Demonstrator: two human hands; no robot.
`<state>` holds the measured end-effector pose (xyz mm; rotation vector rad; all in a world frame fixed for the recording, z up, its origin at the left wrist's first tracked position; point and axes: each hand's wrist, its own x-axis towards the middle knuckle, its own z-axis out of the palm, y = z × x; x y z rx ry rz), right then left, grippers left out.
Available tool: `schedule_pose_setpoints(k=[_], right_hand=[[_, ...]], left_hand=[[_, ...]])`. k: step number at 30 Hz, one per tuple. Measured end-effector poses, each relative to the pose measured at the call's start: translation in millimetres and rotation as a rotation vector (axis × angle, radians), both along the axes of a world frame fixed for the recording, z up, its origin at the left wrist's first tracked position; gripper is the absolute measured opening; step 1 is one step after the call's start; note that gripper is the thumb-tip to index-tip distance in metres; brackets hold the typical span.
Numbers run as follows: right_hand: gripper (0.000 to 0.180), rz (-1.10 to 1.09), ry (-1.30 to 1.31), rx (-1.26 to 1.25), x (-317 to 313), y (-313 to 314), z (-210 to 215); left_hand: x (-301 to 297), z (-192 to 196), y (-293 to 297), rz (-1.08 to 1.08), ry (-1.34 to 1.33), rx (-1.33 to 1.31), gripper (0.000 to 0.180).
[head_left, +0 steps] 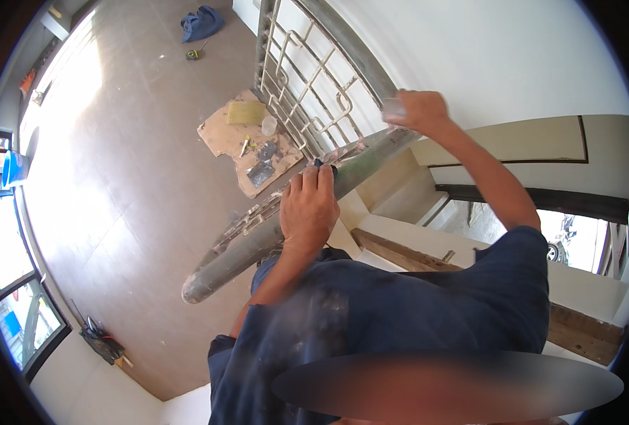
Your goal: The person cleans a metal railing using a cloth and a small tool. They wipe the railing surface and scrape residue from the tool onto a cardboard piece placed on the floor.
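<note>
A worn grey-green handrail (pixel 362 167) slants across the middle, its paint patchy and its lower end rounded. Over its middle lies my left hand (pixel 310 211), closed, fingers pressed together on a small dark object (pixel 326 167) at the fingertips; its kind is mostly hidden. Farther up, where the rail meets the wall-side section, my right hand (pixel 426 113) is closed around a small pale flat piece (pixel 393 109), blurred and too unclear to name. Below the rail runs a metal balustrade (pixel 314 78) with pale, patchy bars in a looped pattern.
On the brown floor (pixel 137 184), a cardboard sheet (pixel 219 140) carries a yellow pad (pixel 246 112), a round pale lid (pixel 269 126) and a small yellow tool (pixel 245 146). Beyond lie a tape measure (pixel 192 54) and blue cloth (pixel 202 24). A stairwell drops away at right.
</note>
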<state>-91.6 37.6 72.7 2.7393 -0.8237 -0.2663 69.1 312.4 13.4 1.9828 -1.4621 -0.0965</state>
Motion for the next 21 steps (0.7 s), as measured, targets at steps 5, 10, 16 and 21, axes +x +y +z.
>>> schedule_pose_setpoints(k=[5, 10, 16, 21], right_hand=[[0.055, -0.056, -0.029, 0.038, -10.8, -1.0, -1.3], [0.057, -0.299, 0.042, -0.033, -13.8, 0.9, 0.6], [0.041, -0.038, -0.029, -0.087, -3.3, 6.3, -8.5], [0.036, -0.017, 0.076, -0.175, 5.4, 9.6, -17.3]], left_hand=[[-1.1, 3.0, 4.7, -0.031, -0.003, 0.029, 0.028], [1.4, 5.0, 4.2, -0.017, 0.029, 0.034, 0.026], [0.0, 3.6, 0.6, 0.010, 0.020, -0.007, 0.025], [-0.7, 5.1, 3.3, -0.014, 0.039, 0.033, 0.024]])
